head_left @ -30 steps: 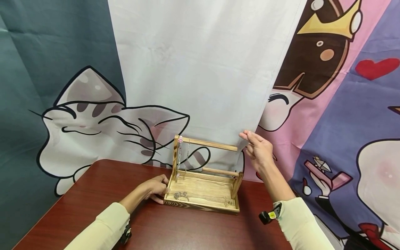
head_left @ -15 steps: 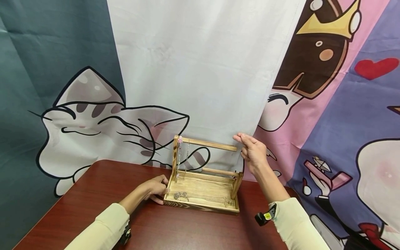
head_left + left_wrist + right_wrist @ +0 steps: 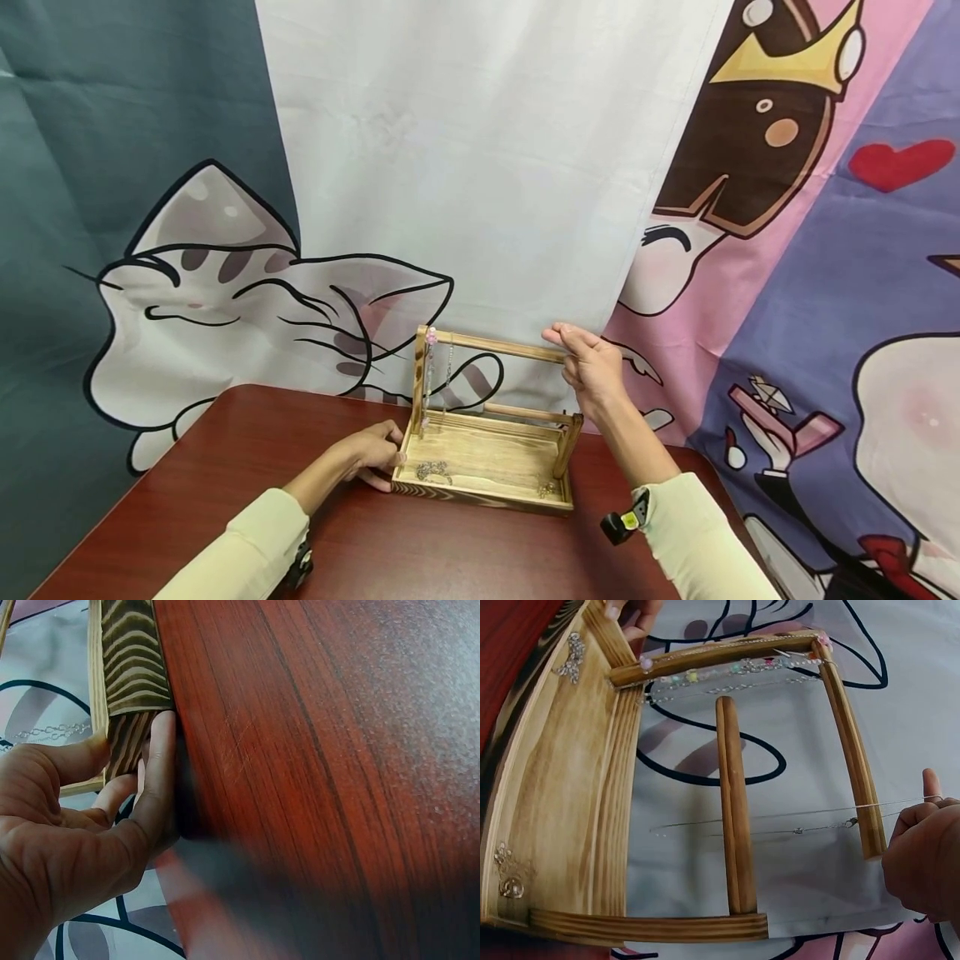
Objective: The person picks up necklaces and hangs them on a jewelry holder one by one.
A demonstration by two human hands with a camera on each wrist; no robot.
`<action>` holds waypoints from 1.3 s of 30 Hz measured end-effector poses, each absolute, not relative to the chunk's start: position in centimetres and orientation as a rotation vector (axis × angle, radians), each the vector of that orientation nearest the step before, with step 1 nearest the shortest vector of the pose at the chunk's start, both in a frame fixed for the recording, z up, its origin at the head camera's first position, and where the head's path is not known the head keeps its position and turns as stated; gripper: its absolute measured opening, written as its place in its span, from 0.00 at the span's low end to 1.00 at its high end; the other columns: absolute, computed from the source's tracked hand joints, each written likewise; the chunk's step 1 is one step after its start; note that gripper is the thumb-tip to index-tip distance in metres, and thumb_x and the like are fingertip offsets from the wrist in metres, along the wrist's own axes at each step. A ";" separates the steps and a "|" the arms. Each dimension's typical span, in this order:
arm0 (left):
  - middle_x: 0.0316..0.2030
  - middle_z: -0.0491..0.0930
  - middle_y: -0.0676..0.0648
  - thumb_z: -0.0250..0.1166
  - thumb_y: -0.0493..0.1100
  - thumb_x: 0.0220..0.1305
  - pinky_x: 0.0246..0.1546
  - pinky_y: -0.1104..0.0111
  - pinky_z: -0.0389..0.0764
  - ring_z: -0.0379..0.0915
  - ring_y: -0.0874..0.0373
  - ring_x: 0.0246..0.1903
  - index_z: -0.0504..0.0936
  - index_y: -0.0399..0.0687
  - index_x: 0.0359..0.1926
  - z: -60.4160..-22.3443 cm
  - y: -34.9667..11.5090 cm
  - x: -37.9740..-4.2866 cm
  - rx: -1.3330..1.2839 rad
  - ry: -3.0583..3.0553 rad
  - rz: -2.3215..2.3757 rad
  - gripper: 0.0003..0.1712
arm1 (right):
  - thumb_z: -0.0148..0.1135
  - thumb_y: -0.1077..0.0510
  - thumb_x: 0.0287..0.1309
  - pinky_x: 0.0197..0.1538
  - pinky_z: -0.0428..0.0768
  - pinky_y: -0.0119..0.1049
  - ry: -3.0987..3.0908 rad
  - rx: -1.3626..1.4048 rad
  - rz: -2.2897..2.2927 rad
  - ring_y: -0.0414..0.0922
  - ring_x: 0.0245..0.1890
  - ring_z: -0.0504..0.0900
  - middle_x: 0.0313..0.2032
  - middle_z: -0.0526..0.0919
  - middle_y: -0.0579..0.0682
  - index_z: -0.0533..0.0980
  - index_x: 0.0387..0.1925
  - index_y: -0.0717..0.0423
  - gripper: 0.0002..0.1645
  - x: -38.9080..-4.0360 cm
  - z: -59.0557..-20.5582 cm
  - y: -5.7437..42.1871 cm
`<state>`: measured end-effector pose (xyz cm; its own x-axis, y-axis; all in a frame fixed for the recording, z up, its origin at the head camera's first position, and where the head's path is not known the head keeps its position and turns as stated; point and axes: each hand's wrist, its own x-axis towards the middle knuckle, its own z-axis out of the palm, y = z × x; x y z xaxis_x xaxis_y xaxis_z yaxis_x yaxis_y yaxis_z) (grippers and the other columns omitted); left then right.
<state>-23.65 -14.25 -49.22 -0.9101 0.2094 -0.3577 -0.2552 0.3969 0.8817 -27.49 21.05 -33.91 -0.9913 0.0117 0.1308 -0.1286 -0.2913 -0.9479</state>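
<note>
A wooden jewelry stand with a tray base point(image 3: 480, 450) stands on the table. My left hand point(image 3: 371, 452) grips the tray's left end, thumb over the rim and fingers beneath in the left wrist view. My right hand point(image 3: 596, 367) is beside the upper bar's point(image 3: 487, 342) free right end and pinches a thin silver necklace point(image 3: 798, 830). In the right wrist view, one strand crosses in front of that bar, the other runs behind it. A pastel beaded necklace point(image 3: 429, 379) and a silver chain point(image 3: 450, 362) hang at the bar's left end.
A shorter lower bar point(image 3: 528, 412) extends from the right post point(image 3: 568, 450). Silver jewelry point(image 3: 432, 471) lies at the tray's front left, gold-toned pieces point(image 3: 547, 489) at its front right. A cartoon-printed curtain point(image 3: 480, 167) hangs right behind the dark red table point(image 3: 420, 550).
My right hand has moved left and slightly down, from beyond the upper bar's free end to overlapping it. The left hand and stand have stayed in place.
</note>
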 end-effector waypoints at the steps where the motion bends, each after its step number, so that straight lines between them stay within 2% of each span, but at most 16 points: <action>1: 0.40 0.81 0.37 0.63 0.29 0.73 0.31 0.60 0.97 0.83 0.49 0.37 0.71 0.35 0.59 -49.2 -14.2 -23.7 -0.036 2.246 1.525 0.17 | 0.62 0.59 0.85 0.16 0.53 0.22 -1.816 0.148 2.450 0.30 0.10 0.55 0.37 0.97 0.41 0.90 0.44 0.46 0.13 -27.5 -34.0 20.9; 22: 0.39 0.81 0.37 0.63 0.28 0.72 0.31 0.60 0.97 0.83 0.49 0.37 0.71 0.36 0.59 -49.4 -14.2 -23.8 -0.042 2.239 1.526 0.18 | 0.64 0.60 0.83 0.15 0.52 0.23 -1.833 0.159 2.487 0.30 0.10 0.55 0.36 0.97 0.43 0.89 0.44 0.50 0.09 -27.4 -34.9 17.4; 29: 0.39 0.82 0.37 0.63 0.29 0.73 0.31 0.60 0.97 0.83 0.50 0.37 0.71 0.35 0.60 -49.3 -14.3 -23.7 -0.054 2.234 1.534 0.18 | 0.62 0.61 0.84 0.15 0.52 0.23 -1.859 0.165 2.485 0.30 0.10 0.55 0.36 0.97 0.42 0.87 0.55 0.59 0.10 -27.4 -35.2 16.3; 32: 0.38 0.81 0.38 0.63 0.29 0.73 0.31 0.60 0.97 0.83 0.50 0.37 0.71 0.36 0.60 -49.3 -14.3 -23.6 -0.056 2.234 1.532 0.19 | 0.63 0.60 0.83 0.15 0.53 0.22 -1.884 0.173 2.474 0.30 0.10 0.55 0.36 0.97 0.41 0.87 0.55 0.59 0.10 -27.3 -35.3 15.8; 39: 0.40 0.82 0.37 0.63 0.29 0.73 0.32 0.60 0.97 0.83 0.50 0.38 0.71 0.35 0.60 -49.2 -14.3 -23.6 -0.052 2.229 1.535 0.18 | 0.63 0.61 0.84 0.15 0.53 0.23 -1.905 0.177 2.467 0.30 0.10 0.55 0.36 0.97 0.40 0.84 0.63 0.67 0.17 -27.2 -35.6 14.8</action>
<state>-23.60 -14.25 -49.20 -0.9064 0.2086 -0.3672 -0.2687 0.3860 0.8825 -27.18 14.77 -35.62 -0.9934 -0.0540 0.1016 -0.0846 -0.2552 -0.9632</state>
